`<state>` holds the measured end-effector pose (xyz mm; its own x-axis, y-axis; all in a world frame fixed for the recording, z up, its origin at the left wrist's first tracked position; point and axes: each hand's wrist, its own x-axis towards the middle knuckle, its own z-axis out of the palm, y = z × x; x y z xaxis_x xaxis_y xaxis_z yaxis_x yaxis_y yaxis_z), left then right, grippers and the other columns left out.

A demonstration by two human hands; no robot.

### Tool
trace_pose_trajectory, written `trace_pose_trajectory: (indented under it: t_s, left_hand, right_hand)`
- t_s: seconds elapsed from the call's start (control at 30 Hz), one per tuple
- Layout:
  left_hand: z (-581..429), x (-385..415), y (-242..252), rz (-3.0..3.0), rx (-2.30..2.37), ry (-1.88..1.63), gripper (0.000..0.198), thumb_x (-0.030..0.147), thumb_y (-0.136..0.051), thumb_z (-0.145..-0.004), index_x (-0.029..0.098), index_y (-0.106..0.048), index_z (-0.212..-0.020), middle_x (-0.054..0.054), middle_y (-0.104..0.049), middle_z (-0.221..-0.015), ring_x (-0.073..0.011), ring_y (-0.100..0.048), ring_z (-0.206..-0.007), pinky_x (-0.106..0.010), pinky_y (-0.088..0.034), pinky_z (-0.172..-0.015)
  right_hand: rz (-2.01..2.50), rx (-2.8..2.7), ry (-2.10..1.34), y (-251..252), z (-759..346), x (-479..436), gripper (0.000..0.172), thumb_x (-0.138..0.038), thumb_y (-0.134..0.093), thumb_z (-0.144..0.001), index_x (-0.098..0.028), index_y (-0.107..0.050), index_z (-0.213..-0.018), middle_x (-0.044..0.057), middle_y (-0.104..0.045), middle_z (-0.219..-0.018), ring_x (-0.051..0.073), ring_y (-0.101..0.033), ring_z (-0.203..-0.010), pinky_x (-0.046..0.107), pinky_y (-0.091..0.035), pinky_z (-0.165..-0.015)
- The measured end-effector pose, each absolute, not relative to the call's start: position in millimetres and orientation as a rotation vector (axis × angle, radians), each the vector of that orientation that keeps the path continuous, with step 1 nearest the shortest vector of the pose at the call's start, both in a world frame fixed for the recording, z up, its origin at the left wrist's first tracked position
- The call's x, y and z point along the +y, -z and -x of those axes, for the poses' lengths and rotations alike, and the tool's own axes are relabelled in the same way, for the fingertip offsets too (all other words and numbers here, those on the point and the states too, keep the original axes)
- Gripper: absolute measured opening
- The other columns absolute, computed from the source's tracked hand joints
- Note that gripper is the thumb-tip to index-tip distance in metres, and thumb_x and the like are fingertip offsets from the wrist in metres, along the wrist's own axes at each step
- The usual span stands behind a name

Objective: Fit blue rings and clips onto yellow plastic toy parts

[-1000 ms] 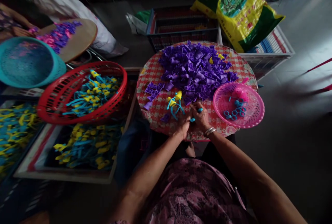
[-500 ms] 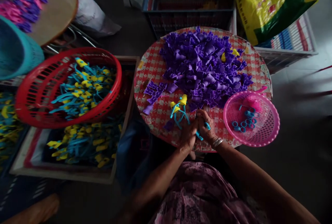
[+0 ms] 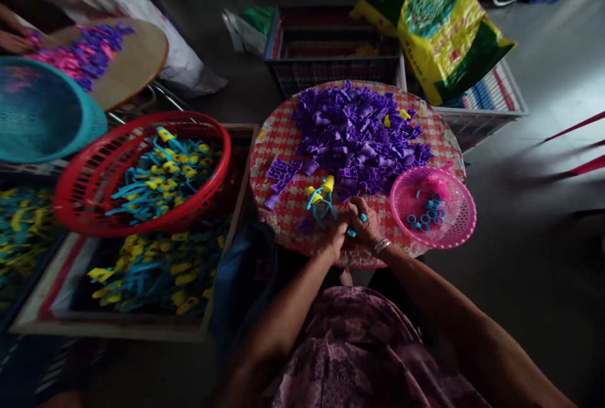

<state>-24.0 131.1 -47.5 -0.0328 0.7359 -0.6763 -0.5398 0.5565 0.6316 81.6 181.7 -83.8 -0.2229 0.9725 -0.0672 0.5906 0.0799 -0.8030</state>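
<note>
My left hand (image 3: 336, 236) and my right hand (image 3: 368, 225) are closed and pressed together at the near edge of a round table (image 3: 276, 127) with a red checked cover. Bits of a blue plastic piece (image 3: 351, 232) stick out between them; the fingers hide the rest. Just left of my hands lie a few yellow-and-blue plastic pieces (image 3: 328, 185). Beyond them spreads a big heap of purple plastic pieces (image 3: 350, 137). On the right, a pink basket (image 3: 460, 228) holds small blue rings (image 3: 424, 227) and something bright pink.
To the left, a tilted red basket (image 3: 85, 219) of yellow-and-blue pieces rests over a crate (image 3: 203, 326) with more. A teal basket (image 3: 89, 124) and a second table (image 3: 146, 58) stand further back, where another person's hand (image 3: 16, 41) shows. Behind are crates and a yellow bag (image 3: 439, 36).
The view has tilted up and shifted, so the table appears smaller and the other person's hand now shows at the left. My hands stay together on the blue piece.
</note>
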Motion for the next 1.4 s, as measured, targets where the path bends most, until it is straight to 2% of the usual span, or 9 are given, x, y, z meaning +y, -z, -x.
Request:
trace_pose_trajectory:
  t_s: [0.07,0.13,0.2,0.27,0.37,0.5,0.63,0.93,1.4]
  left_hand:
    - [29.8,119.8,35.7,-0.221,1.230,-1.066,0.056,0.047,-0.093,-0.066,0.019,-0.077,-0.112,-0.004,-0.079,-0.088,-0.0190,-0.073,-0.076,-0.026,-0.055,-0.064]
    - [36.2,103.3,19.8,-0.279,1.238,-1.120,0.064,0.039,-0.096,-0.064,0.023,-0.075,-0.122,-0.001,-0.079,-0.097,-0.0155,-0.071,-0.079,-0.024,-0.056,-0.068]
    - [40.8,85.3,-0.1,-0.431,1.251,-1.198,0.067,0.036,-0.097,-0.065,0.024,-0.073,-0.126,-0.001,-0.078,-0.104,-0.0155,-0.072,-0.084,-0.026,-0.058,-0.074]
    - [42.3,69.2,-21.7,-0.604,1.291,-1.258,0.065,0.035,-0.098,-0.066,0.025,-0.073,-0.125,-0.002,-0.078,-0.108,-0.0177,-0.074,-0.091,-0.029,-0.060,-0.083]
    - [39.3,51.7,-48.9,-0.796,1.396,-1.323,0.059,0.033,-0.098,-0.068,0.026,-0.073,-0.120,-0.003,-0.079,-0.112,-0.0208,-0.075,-0.101,-0.032,-0.060,-0.093]
    - [34.4,39.4,-64.7,-0.957,1.518,-1.349,0.053,0.032,-0.097,-0.068,0.026,-0.074,-0.115,-0.003,-0.079,-0.107,-0.0203,-0.075,-0.097,-0.031,-0.060,-0.091]
    - [32.9,33.7,-65.0,-0.864,1.517,-1.328,0.059,0.035,-0.099,-0.066,0.027,-0.073,-0.118,-0.003,-0.079,-0.110,-0.0212,-0.074,-0.096,-0.033,-0.062,-0.088]
    - [25.2,31.8,-67.9,-0.673,1.470,-1.324,0.059,0.035,-0.101,-0.061,0.030,-0.075,-0.113,0.001,-0.075,-0.102,-0.0160,-0.069,-0.085,-0.027,-0.060,-0.076]
    - [25.5,29.8,-55.7,-0.684,1.456,-1.380,0.058,0.032,-0.102,-0.062,0.028,-0.076,-0.113,0.001,-0.077,-0.101,-0.0162,-0.072,-0.087,-0.027,-0.060,-0.076]
  right_hand:
    - [1.374,-1.939,-0.980,81.3,-95.3,164.1,0.065,-0.062,-0.049,-0.102,-0.018,-0.060,-0.149,0.015,-0.077,-0.128,0.029,-0.075,-0.108,0.042,-0.060,-0.095]
    - [1.190,-2.056,-0.902,82.1,-114.3,142.6,0.084,-0.067,-0.057,-0.098,-0.016,-0.045,-0.164,0.022,-0.066,-0.150,0.035,-0.070,-0.127,0.048,-0.059,-0.106]
    - [1.088,-2.172,-0.813,86.2,-133.7,123.7,0.094,-0.067,-0.061,-0.097,-0.015,-0.034,-0.170,0.025,-0.057,-0.160,0.039,-0.062,-0.139,0.053,-0.057,-0.112]
    - [1.079,-2.255,-0.764,93.3,-149.2,112.1,0.087,-0.057,-0.061,-0.100,-0.016,-0.034,-0.171,0.024,-0.057,-0.158,0.039,-0.061,-0.140,0.054,-0.057,-0.112]
    - [1.169,-2.261,-0.733,107.3,-161.5,109.4,0.066,-0.038,-0.054,-0.105,-0.017,-0.043,-0.167,0.022,-0.065,-0.146,0.035,-0.068,-0.128,0.051,-0.061,-0.106]
    - [1.272,-2.208,-0.672,123.5,-164.4,114.4,0.051,-0.036,-0.049,-0.109,-0.016,-0.058,-0.155,0.021,-0.071,-0.133,0.033,-0.070,-0.116,0.049,-0.061,-0.103]
    - [1.265,-2.251,-0.644,131.7,-163.7,113.5,0.049,-0.037,-0.048,-0.110,-0.015,-0.062,-0.152,0.022,-0.070,-0.136,0.034,-0.068,-0.120,0.050,-0.058,-0.106]
    - [1.249,-2.285,-0.600,134.0,-163.7,111.4,0.050,-0.038,-0.047,-0.112,-0.013,-0.063,-0.152,0.022,-0.072,-0.135,0.034,-0.066,-0.119,0.049,-0.057,-0.104]
    - [1.237,-2.320,-0.450,142.4,-164.8,109.6,0.044,-0.035,-0.052,-0.111,-0.018,-0.065,-0.150,0.018,-0.071,-0.134,0.031,-0.065,-0.120,0.044,-0.057,-0.103]
